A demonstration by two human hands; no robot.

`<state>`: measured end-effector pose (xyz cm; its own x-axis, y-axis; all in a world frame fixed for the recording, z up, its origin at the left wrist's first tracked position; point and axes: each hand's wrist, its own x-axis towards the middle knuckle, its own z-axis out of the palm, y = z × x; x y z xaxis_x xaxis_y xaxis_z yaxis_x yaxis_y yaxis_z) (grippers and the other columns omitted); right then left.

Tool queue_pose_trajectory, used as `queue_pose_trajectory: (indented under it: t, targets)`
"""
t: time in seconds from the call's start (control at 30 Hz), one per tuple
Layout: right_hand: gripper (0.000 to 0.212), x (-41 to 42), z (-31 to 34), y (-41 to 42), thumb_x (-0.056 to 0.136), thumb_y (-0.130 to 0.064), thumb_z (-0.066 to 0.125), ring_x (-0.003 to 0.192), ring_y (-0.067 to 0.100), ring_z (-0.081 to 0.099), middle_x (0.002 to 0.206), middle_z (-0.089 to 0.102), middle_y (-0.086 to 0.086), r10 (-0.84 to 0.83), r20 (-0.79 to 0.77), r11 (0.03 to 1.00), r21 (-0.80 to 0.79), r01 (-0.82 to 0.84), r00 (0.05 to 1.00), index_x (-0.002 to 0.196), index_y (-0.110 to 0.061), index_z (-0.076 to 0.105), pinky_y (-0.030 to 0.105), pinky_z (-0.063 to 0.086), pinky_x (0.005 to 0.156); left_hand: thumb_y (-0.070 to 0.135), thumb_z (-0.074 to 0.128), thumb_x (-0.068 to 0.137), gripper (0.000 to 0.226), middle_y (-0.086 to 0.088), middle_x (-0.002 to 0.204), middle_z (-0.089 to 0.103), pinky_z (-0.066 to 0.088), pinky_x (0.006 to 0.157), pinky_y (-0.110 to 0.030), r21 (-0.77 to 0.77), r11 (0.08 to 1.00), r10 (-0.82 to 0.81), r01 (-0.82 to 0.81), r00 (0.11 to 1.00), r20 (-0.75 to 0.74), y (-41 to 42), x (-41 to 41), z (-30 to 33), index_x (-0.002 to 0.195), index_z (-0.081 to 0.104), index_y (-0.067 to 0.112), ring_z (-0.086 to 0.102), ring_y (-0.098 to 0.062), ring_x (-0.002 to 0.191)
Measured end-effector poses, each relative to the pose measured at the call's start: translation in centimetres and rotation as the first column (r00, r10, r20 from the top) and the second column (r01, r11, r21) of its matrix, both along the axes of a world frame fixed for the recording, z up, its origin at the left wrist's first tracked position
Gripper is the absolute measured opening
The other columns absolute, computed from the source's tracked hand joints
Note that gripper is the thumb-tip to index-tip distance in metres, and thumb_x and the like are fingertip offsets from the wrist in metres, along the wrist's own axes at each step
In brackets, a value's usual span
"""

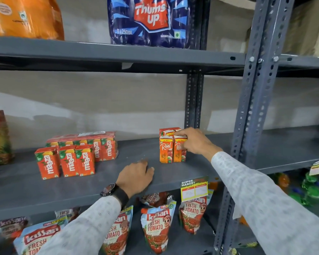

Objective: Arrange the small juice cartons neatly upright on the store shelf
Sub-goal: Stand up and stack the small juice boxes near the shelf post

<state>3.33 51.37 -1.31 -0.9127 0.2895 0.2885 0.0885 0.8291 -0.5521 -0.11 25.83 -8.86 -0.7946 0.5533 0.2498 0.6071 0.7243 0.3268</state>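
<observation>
the right hand is pinching the front apple carton from its top, touching its twin just left of the grip. it is best nudging it flush and upright; the left hand is resting loose and empty on the shelf.

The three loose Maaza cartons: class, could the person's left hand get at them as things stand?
Probably yes. The left hand rests empty on the bare shelf, and nothing stands between it and the Maaza cartons to its left.
</observation>
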Motion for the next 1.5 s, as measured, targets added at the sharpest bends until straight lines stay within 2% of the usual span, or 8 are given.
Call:
queue_pose_trajectory:
  t: [0.13, 0.2, 0.3, 0.43, 0.6, 0.93, 1.17, 1.5]
  targets:
    - [0.088, 0.7, -2.2, 1.3, 0.081, -0.01, 0.087, 0.116, 0.015, 0.063, 0.131, 0.064, -0.007, 0.045, -0.098, 0.98, -0.191, -0.063, 0.994, 0.154, -0.033, 0.044, 0.045, 0.061, 0.091, 0.045, 0.065, 0.097, 0.065, -0.006, 0.153, 0.053, 0.041, 0.115, -0.038, 0.306, 0.952, -0.085, 0.021, 0.976, 0.198, 2.9, -1.4, 1.2, 0.152, 0.046, 0.015, 0.052, -0.025, 0.137]
    - [0.078, 0.8, -3.6, 1.7, 0.082, -0.008, 0.086, 0.113, 0.014, 0.066, 0.125, 0.068, -0.01, 0.059, -0.143, 0.943, -0.316, -0.102, 0.988, 0.146, -0.036, 0.051, 0.044, 0.063, 0.088, 0.042, 0.075, 0.091, 0.079, -0.005, 0.157, 0.048, 0.037, 0.119, -0.042, 0.397, 0.918, -0.138, 0.01, 0.945, 0.297, 4.0, -2.1, 1.5, 0.155, 0.039, 0.014, 0.048, -0.023, 0.141]
    - [0.053, 0.7, -5.1, 1.9, 0.084, -0.007, 0.084, 0.105, 0.013, 0.072, 0.11, 0.073, -0.013, 0.065, -0.179, 0.882, -0.451, -0.14, 0.982, 0.111, -0.046, 0.062, 0.036, 0.065, 0.079, 0.029, 0.08, 0.087, 0.061, 0.002, 0.141, 0.064, 0.04, 0.118, -0.046, 0.511, 0.859, -0.223, 0.018, 0.912, 0.344, 5.1, -3.0, 1.3, 0.143, 0.057, 0.021, 0.06, -0.014, 0.128]
    - [0.043, 0.2, -5.9, 2.2, 0.089, -0.008, 0.08, 0.1, 0.01, 0.073, 0.107, 0.074, -0.012, 0.055, -0.224, 0.867, -0.473, -0.158, 0.973, 0.106, -0.044, 0.062, 0.03, 0.063, 0.077, 0.019, 0.082, 0.086, 0.043, 0.004, 0.114, 0.077, 0.053, 0.105, -0.042, 0.632, 0.773, -0.224, -0.044, 0.914, 0.337, 6.2, -3.2, 0.9, 0.127, 0.07, 0.018, 0.073, -0.011, 0.105]
    - [0.04, 0.0, -5.9, 2.8, 0.091, -0.005, 0.076, 0.098, 0.01, 0.075, 0.108, 0.076, -0.008, 0.102, -0.209, 0.846, -0.496, -0.195, 0.973, 0.109, -0.038, 0.064, 0.034, 0.065, 0.077, 0.025, 0.085, 0.083, 0.044, 0.008, 0.106, 0.077, 0.051, 0.078, -0.012, 0.635, 0.767, -0.146, -0.091, 0.939, 0.31, 6.8, -2.7, 0.6, 0.124, 0.071, 0.019, 0.071, 0.002, 0.092]
    - [0.041, 2.3, -5.5, 2.4, 0.093, -0.004, 0.073, 0.101, 0.016, 0.073, 0.114, 0.072, -0.002, 0.137, -0.172, 0.858, -0.471, -0.204, 0.976, 0.127, -0.024, 0.059, 0.04, 0.065, 0.081, 0.028, 0.087, 0.08, 0.034, 0.008, 0.099, 0.079, 0.058, 0.089, -0.026, 0.599, 0.799, -0.153, -0.06, 0.942, 0.298, 6.2, -1.3, 0.8, 0.112, 0.076, 0.021, 0.074, -0.005, 0.089]
    - [0.033, 6.4, -6.0, 2.5, 0.093, -0.008, 0.075, 0.09, 0.007, 0.075, 0.105, 0.075, -0.007, 0.15, -0.187, 0.875, -0.433, -0.218, 0.971, 0.119, -0.025, 0.063, 0.027, 0.063, 0.069, 0.035, 0.087, 0.079, 0.03, 0.013, 0.094, 0.079, 0.055, 0.073, -0.012, 0.599, 0.801, -0.194, 0.008, 0.95, 0.246, 5.3, 2.2, 0.0, 0.106, 0.075, 0.031, 0.073, 0.002, 0.084]
    - [0.032, 7.8, -6.0, 1.9, 0.093, -0.007, 0.075, 0.091, 0.009, 0.075, 0.106, 0.075, -0.007, 0.126, -0.188, 0.884, -0.424, -0.196, 0.974, 0.115, -0.027, 0.062, 0.03, 0.064, 0.07, 0.038, 0.086, 0.078, 0.035, 0.015, 0.096, 0.077, 0.054, 0.071, -0.012, 0.569, 0.822, -0.174, 0.008, 0.955, 0.239, 5.1, 3.3, 0.2, 0.109, 0.074, 0.029, 0.071, 0.005, 0.083]
